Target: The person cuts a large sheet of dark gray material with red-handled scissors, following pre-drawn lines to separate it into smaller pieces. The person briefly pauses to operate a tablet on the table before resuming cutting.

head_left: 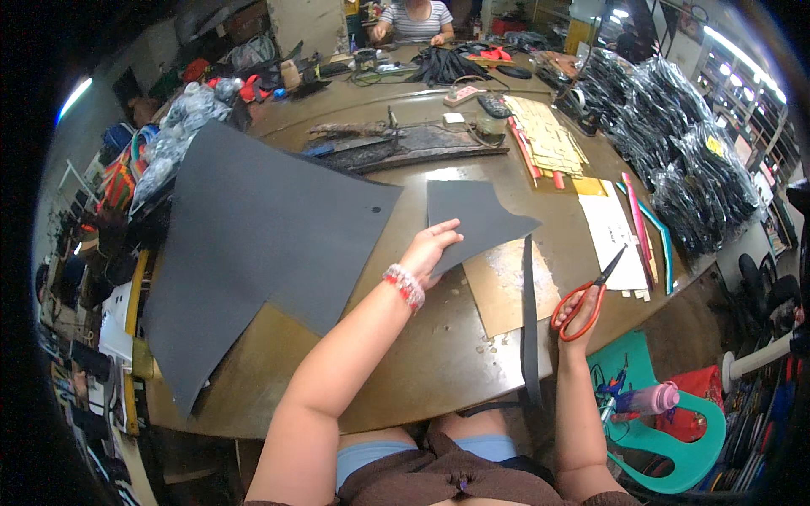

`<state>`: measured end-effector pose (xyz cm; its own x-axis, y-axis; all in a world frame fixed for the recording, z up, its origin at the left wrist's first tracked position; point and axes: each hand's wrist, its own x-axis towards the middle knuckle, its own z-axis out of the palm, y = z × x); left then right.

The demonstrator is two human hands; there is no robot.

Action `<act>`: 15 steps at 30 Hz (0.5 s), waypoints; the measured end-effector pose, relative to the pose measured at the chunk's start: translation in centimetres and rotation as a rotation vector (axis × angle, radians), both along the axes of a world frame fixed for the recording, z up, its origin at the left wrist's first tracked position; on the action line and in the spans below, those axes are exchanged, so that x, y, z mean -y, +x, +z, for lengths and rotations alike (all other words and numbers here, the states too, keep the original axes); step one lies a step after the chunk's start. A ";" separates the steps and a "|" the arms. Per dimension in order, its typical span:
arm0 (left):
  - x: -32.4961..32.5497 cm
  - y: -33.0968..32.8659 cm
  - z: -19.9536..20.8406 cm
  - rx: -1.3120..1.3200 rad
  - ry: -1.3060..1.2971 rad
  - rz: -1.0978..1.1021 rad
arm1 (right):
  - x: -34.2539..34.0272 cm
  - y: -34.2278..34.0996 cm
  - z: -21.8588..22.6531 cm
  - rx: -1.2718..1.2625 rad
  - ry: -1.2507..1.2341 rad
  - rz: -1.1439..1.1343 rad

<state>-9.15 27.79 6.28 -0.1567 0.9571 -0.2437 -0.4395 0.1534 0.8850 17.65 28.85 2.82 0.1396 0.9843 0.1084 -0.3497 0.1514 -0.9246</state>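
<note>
Left hand (429, 255) holding the grey piece (477, 209) by its edge; right hand (575, 322) gripping scissors (610, 267) – blades best turned clear of the dark strip (530, 312) left of that grip.

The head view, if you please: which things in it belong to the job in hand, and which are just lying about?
Job in hand:
small grey sheet, with the left hand on it
scissors, in the right hand
large grey sheet and dark strip, probably

Apparently lying about:
pink bottle by the green chair
plastic-wrapped bundles
yellow slips
</note>
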 end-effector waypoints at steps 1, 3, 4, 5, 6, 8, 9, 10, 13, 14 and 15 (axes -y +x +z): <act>-1.9 -0.3 -0.8 -0.058 -0.033 0.045 | -0.1 0.0 0.1 0.009 -0.046 0.023; -5.8 -1.0 -2.4 -0.138 -0.004 0.120 | -0.2 -0.1 0.4 0.035 -0.056 0.028; -7.5 -1.6 -3.2 -0.098 -0.046 0.157 | -0.3 -0.1 0.5 0.029 -0.068 0.038; -8.8 -2.1 -3.8 -0.118 -0.027 0.170 | -0.4 -0.2 0.5 0.048 -0.064 0.029; -10.0 -2.6 -4.2 -0.149 -0.018 0.184 | -0.5 -0.2 0.5 0.056 -0.057 0.039; -11.3 -2.9 -4.0 -0.250 0.099 0.200 | -0.6 -0.1 0.4 0.071 -0.069 0.042; -11.3 -2.7 -3.5 -0.345 0.112 0.240 | -0.6 0.0 0.3 0.061 -0.069 0.053; -10.9 -1.9 -2.9 -0.447 0.118 0.273 | -0.7 0.1 0.2 0.048 -0.062 0.069; -7.2 1.5 0.2 -1.227 0.369 0.411 | -0.8 0.2 -0.1 0.073 -0.081 0.043; -5.2 3.1 1.0 -1.361 0.657 0.461 | -0.7 0.3 -0.2 0.081 -0.064 0.040; -2.8 5.1 1.1 -1.154 0.564 0.034 | -0.7 0.3 -0.2 0.082 -0.058 0.043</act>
